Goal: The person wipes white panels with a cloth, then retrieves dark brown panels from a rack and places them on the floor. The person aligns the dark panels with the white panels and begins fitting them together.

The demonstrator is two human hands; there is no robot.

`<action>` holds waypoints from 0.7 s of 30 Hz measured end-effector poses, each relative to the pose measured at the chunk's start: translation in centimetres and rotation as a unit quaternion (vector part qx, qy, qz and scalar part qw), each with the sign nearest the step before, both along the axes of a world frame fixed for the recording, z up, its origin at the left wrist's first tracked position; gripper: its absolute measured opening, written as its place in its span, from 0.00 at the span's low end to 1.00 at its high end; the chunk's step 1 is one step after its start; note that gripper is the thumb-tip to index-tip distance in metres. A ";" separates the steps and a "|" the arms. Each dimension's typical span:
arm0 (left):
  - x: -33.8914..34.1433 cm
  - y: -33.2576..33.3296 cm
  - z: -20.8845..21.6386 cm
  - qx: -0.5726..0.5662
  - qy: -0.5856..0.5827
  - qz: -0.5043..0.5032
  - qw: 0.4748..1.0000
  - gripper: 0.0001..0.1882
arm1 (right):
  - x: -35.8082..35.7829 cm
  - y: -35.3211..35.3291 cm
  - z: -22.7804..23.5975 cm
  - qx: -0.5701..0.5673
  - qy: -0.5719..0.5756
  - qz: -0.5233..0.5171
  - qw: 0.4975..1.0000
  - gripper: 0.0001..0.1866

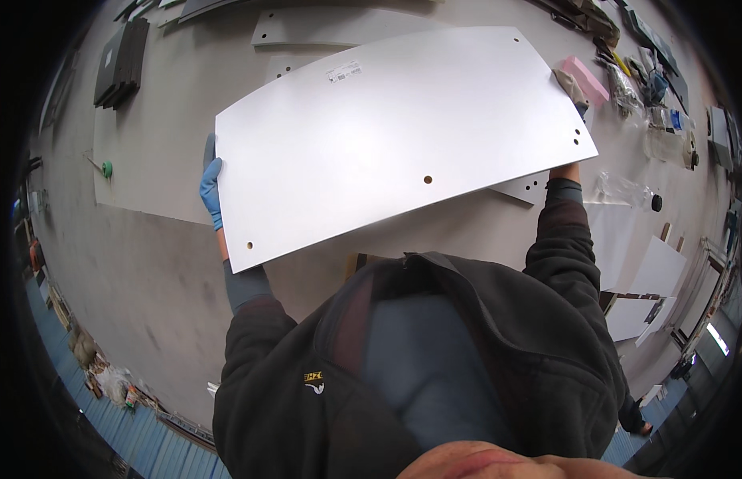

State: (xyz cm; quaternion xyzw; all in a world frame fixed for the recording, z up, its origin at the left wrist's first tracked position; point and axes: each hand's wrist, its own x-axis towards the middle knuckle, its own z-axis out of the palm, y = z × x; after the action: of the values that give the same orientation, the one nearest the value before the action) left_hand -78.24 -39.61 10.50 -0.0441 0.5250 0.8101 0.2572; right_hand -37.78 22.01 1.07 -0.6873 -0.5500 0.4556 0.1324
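A large white furniture panel is held up in front of me, tilted so its right end sits farther away. It has a few drilled holes and a small printed label near its far edge. My left hand, in a blue-grey glove, grips the panel's left edge. At the right end my right hand holds the panel too, its fingers curled at the edge and the rest mostly hidden behind the board. Beneath it, parts of other white panels with dark holes show on the grey surface.
A stack of dark boards stands at the far left, with a green tape roll nearer me. On the right lie a pink block, clear plastic bags, a black round cap and white boards.
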 end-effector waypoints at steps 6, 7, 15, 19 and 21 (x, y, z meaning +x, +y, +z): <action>0.5 -0.8 0.1 -0.010 0.022 0.017 1.000 0.32 | 2.1 -0.8 -1.4 0.006 -0.038 0.007 0.999 0.22; 0.6 -1.0 0.3 -0.005 0.022 0.025 0.999 0.32 | 2.4 -0.8 -1.4 0.007 -0.040 0.008 0.999 0.23; 1.1 -3.6 1.3 -0.038 -0.114 -0.046 0.992 0.31 | 3.3 -0.3 -1.8 0.015 -0.050 0.012 0.999 0.24; 1.0 -3.7 -0.8 -0.108 -0.110 -0.036 0.987 0.32 | 3.5 -0.3 -1.8 0.017 -0.058 0.014 0.998 0.25; 1.8 -3.8 -2.1 -0.104 -0.042 -0.044 0.993 0.33 | 3.6 -0.2 -1.8 0.020 -0.063 0.015 0.998 0.25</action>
State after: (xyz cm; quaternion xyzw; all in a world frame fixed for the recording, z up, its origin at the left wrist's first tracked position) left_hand -76.44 -43.40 8.38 -0.0818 0.5966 0.7363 0.3087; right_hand -34.20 21.81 -0.74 -0.7036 -0.5767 0.4018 0.1042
